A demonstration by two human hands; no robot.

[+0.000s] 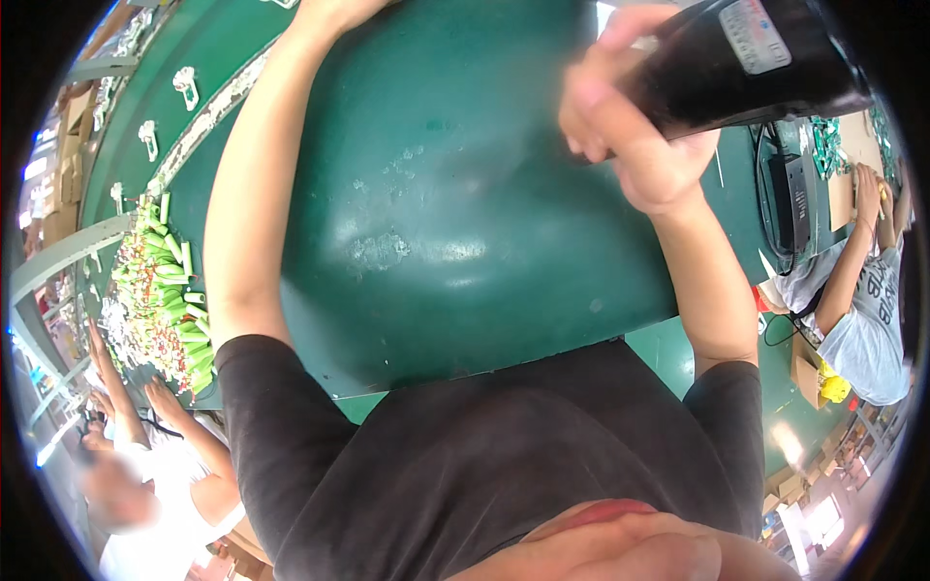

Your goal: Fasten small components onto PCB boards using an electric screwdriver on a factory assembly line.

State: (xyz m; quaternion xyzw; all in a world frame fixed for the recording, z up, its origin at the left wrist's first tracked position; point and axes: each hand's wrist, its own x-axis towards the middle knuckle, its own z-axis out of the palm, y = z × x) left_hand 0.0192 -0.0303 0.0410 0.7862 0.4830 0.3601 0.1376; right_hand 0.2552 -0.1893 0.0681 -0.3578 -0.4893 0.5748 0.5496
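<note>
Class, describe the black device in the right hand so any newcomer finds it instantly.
From the green tabletop, look upper right to the right hand. It grips a black device. Unlike the black box lower in view, this is held and bears a pale label.

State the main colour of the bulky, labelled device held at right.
The bulky device is black, best seen in the head view.

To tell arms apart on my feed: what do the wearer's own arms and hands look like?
The left sleeve and right sleeve are short, dark and plain, matching the shirt. The left forearm and right forearm are bare, with no band or cable visible. The right hand is ungloved; the left hand is mostly cut off at the picture's edge.
</note>
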